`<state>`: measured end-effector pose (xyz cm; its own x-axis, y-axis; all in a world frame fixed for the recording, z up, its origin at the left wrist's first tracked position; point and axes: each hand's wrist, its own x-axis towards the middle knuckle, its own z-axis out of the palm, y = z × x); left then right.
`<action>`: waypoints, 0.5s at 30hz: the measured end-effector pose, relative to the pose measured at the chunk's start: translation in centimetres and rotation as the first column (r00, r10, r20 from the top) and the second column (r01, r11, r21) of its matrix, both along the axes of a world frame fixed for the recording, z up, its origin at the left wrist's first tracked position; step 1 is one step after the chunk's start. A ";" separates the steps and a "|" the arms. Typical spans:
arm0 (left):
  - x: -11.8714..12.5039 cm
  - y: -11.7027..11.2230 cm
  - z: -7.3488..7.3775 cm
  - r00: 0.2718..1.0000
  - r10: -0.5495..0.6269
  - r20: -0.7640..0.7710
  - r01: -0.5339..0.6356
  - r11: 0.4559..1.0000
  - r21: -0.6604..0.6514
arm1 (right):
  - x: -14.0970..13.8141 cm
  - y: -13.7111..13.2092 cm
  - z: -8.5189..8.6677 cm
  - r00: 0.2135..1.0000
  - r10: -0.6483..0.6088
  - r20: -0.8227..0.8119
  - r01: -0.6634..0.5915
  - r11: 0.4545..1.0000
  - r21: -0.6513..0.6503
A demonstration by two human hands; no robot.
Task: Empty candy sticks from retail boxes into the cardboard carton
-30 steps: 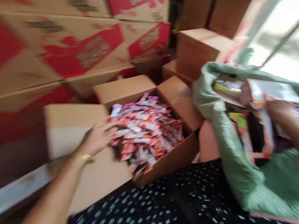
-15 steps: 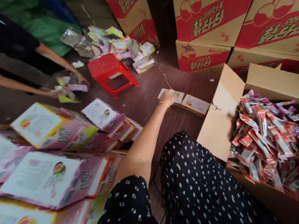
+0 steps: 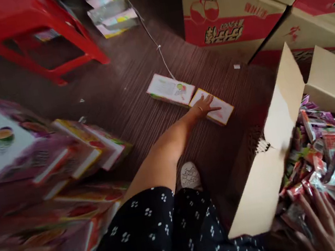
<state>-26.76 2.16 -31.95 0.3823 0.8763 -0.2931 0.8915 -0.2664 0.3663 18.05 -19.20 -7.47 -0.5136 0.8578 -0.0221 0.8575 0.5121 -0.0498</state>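
My left hand (image 3: 205, 105) reaches out along the dark floor and lies flat, fingers apart, on a small flattened pink and yellow carton (image 3: 223, 112). A second flattened carton (image 3: 169, 89) lies just left of it, touching it. My right hand (image 3: 322, 228) is at the bottom right, fingers spread over the heap of red and purple sachets (image 3: 329, 150) inside an open cardboard box (image 3: 261, 187). I cannot see anything gripped in it.
Piles of flattened pink cartons (image 3: 12, 138) fill the left side, blurred. A red plastic stool (image 3: 25, 25) stands at the top left. Large printed red and tan cartons (image 3: 225, 8) are stacked at the top right. A thin white cord (image 3: 153, 38) runs across the floor. A white shoe (image 3: 190, 176) shows by my knee.
The view has swung left and down from the green sack to the floor. My left hand moved from the left flattened carton onto the right one. My right hand now rests in the sachet box.
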 end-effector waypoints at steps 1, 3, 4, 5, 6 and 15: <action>-0.2 0.9 -0.7 1.000 -0.007 0.019 0.007 1.000 -0.001 | 0.3 -0.3 -1.5 1.000 0.006 0.023 -0.006 1.000 -0.002; -0.3 2.5 -1.9 0.999 -0.013 0.051 0.013 1.000 -0.002 | 1.0 -0.8 -3.8 0.999 -0.004 0.036 0.003 1.000 0.020; -0.3 3.1 -2.6 0.998 -0.013 0.057 0.013 1.000 -0.009 | 1.5 -1.0 -4.4 0.999 -0.005 0.032 0.005 1.000 0.019; -0.2 3.7 -3.2 0.998 -0.011 0.061 0.012 1.000 -0.020 | 2.0 -1.1 -4.8 1.000 0.000 0.029 0.000 1.000 0.005; -0.1 4.1 -3.7 0.998 -0.005 0.070 0.008 0.999 -0.032 | 2.5 -1.2 -5.0 1.000 0.010 0.028 -0.010 1.000 -0.012; 3.6 -1.6 -3.0 0.953 0.220 0.207 -0.201 0.974 -0.106 | 2.1 -0.3 -7.2 0.953 0.015 0.302 0.019 0.994 -0.110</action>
<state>-23.13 0.59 -34.94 0.2539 0.9198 -0.2991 0.8214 -0.0418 0.5688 20.12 -19.46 -14.70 -0.4665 0.8424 -0.2698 0.8422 0.5162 0.1555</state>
